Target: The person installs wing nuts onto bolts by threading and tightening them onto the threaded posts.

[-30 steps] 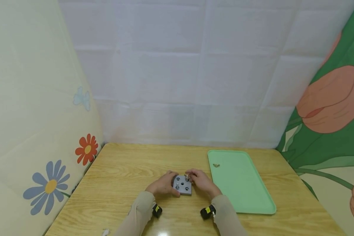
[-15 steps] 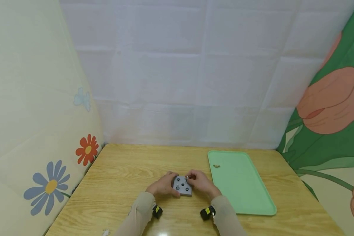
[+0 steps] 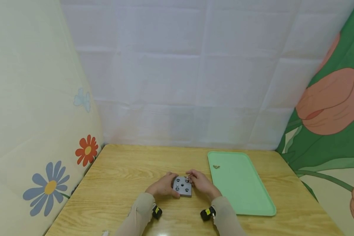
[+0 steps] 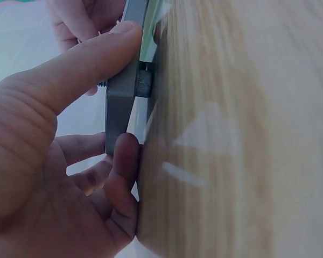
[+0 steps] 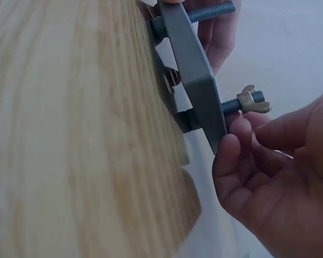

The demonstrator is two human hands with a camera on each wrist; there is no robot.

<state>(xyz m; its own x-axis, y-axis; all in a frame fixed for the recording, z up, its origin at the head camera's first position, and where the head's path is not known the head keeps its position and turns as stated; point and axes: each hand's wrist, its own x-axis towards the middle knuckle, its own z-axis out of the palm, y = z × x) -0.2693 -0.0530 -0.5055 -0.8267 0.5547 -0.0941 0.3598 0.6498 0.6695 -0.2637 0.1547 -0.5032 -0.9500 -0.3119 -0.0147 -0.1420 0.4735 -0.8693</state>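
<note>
My left hand (image 3: 164, 186) grips the left side of a grey metal plate (image 3: 182, 189) with holes in it. In the left wrist view its thumb lies across the plate. A bare threaded bolt (image 5: 211, 12) sticks out of one corner. Near the opposite corner another bolt carries a brass-coloured wing nut (image 5: 247, 100) close to its tip. My right hand (image 3: 202, 183) has its thumb and a finger curled at the nut's lower wing. Its other fingers bend beside the plate's edge. Bolt heads (image 4: 144, 83) show beneath the plate, on the table side.
To the right lies a light green tray (image 3: 239, 183) with a small brass-coloured piece (image 3: 216, 167), seemingly a wing nut, near its far left corner. The wooden table (image 3: 129, 170) meets a white cloth behind. A small white object (image 3: 105, 233) is at the front edge.
The right hand's fingers close in around the wing nut half a second ago, then spread slightly, so the nut shows again. The plate and left hand stay in place.
</note>
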